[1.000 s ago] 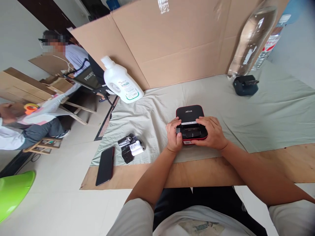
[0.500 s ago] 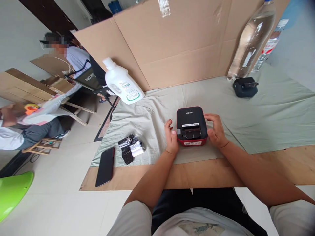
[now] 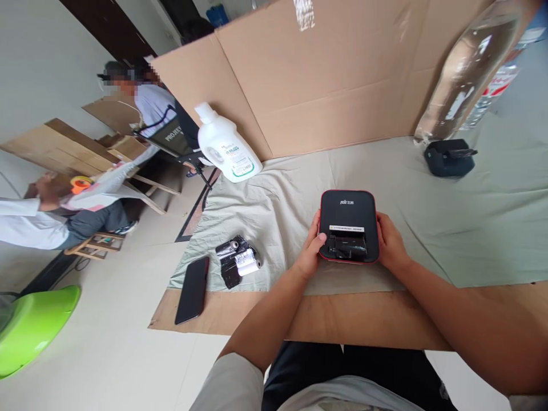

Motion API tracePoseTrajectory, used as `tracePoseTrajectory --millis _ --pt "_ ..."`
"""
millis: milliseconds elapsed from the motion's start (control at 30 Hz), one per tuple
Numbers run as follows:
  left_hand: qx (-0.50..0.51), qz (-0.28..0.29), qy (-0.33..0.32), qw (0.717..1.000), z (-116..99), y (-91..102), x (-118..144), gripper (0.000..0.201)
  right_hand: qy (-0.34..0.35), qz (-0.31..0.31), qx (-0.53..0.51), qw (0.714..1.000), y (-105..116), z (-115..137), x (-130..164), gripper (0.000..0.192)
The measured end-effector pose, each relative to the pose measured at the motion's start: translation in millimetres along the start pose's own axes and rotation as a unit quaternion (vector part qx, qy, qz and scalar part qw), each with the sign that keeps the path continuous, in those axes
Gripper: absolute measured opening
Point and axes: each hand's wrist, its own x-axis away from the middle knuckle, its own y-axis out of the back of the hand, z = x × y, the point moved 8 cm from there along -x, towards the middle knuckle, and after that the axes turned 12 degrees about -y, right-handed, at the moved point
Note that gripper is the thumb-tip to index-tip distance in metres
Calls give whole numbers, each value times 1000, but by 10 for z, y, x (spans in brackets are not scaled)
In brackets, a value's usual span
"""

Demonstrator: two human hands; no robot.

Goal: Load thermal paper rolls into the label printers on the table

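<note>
A black label printer (image 3: pixel 349 214) with a red edge is held between my two hands, its top facing up toward me. A white sticker strip and a dark slot with glossy black film show on its near part. My left hand (image 3: pixel 311 248) grips the left side, thumb resting near the top edge. On the right side, my right hand (image 3: pixel 391 242) is closed round the edge, with its fingertips hidden. To the left on the cloth lie rolls of black ribbon and a white roll (image 3: pixel 248 262). Beside them is a dark phone (image 3: pixel 192 290).
A white jug (image 3: pixel 229 145) leans by the cardboard screen (image 3: pixel 338 85). At the right stand a large clear bottle (image 3: pixel 466 74), a smaller bottle (image 3: pixel 496 85) and a small black device (image 3: pixel 449 158). Two people sit at a separate bench on the left, near a green chair (image 3: pixel 38 331).
My hands have closed from beside the printer onto its sides. The printer is now tilted, its front face no longer showing. The whole view has shifted slightly.
</note>
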Motion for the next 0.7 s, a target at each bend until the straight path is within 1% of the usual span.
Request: tracePoseTrajectory --millis 67,100,167,233,300,367,433,500,567,700 --pt "35 -37 10 999 -1 81 -86 72 19 35 8 999 -54 50 24 40" --pt "42 -55 23 997 -4 169 -157 69 28 64 11 997 -103 68 39 40" --pt "31 -81 46 995 -58 435 -360 64 43 121 14 992 -201 85 75 42" --pt "9 -102 37 994 -221 797 -641 58 54 152 25 987 -263 91 104 41" --pt "3 -124 9 992 -444 1189 -954 51 60 163 47 984 -298 96 122 38" --pt "16 -174 -22 984 -660 1592 -1229 43 58 182 79 978 -342 99 139 35" --pt "25 -245 -31 969 -799 1967 -1417 36 52 206 111 971 -386 104 160 34" --pt "14 -317 -13 948 -851 2284 -1511 28 49 226 130 964 -416 111 178 35" --pt "-6 -367 9 930 -861 2520 -1555 23 47 238 137 961 -430 112 187 35" --pt "-46 -403 22 914 -864 2828 -1600 23 46 248 140 958 -438 99 185 34"
